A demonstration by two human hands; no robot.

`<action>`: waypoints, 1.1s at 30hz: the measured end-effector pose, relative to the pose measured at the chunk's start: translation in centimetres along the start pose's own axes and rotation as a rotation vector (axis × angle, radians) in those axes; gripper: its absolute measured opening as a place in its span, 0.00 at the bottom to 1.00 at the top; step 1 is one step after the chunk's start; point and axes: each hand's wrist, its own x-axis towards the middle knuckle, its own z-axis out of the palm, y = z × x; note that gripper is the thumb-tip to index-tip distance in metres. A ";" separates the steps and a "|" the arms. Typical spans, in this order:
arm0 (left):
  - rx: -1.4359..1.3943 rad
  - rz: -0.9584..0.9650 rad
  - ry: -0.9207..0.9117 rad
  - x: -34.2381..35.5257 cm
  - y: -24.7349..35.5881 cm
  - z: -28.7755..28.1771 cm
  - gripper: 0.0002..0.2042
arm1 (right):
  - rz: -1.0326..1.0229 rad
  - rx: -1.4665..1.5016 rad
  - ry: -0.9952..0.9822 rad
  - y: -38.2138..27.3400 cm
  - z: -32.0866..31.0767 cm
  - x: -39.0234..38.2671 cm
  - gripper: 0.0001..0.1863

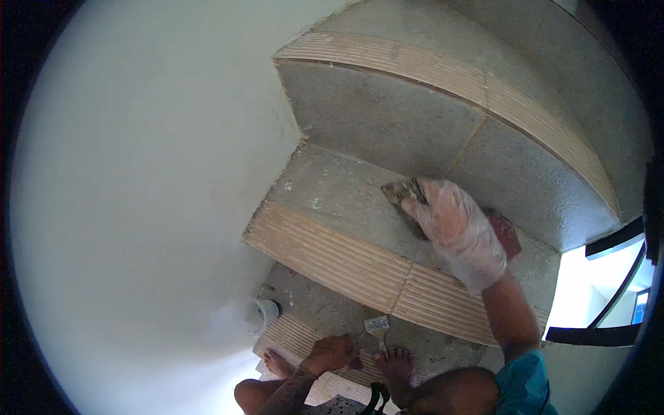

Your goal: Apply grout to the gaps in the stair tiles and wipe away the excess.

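My right hand (456,225), in a clear plastic glove, is closed round a dirty, dark greenish scrubbing pad (402,194) and presses it to the grey tread (332,181) of a stair. Beside the gloved wrist, a dark red block (505,235) lies on that tread, partly covered by the hand. My bare left hand (332,355) is low in the view, near my feet, with its fingers curled. Whatever its fingers hold, if anything, is too small to make out. Just right of it, a flat paintbrush (377,325) with pale bristles rests on the lower step.
Ribbed beige nosing strips (332,242) edge the steps, which curve up to the right. A white wall (152,173) borders them on the left. A small white bucket (266,312) stands by this wall. Dark railing bars (595,337) cross a bright opening at the right.
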 end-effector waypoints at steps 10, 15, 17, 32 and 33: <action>-0.033 0.078 0.079 0.4 -3.4 4.5 0.21 | -0.267 -0.211 0.015 -0.9 2.0 4.8 0.14; -0.030 -0.016 0.009 0.3 -1.4 2.4 0.18 | -0.279 -0.156 -0.087 1.4 3.6 6.4 0.16; -0.096 -0.048 -0.039 0.1 -0.6 1.2 0.18 | -0.192 -0.106 -0.114 1.4 4.2 7.2 0.18; -0.059 -0.044 -0.027 0.0 -0.3 1.2 0.20 | -0.032 -0.032 -0.103 4.1 9.7 7.4 0.25; -0.055 -0.048 -0.027 -0.1 -1.0 1.9 0.20 | -0.051 -0.022 -0.008 3.7 10.3 7.3 0.23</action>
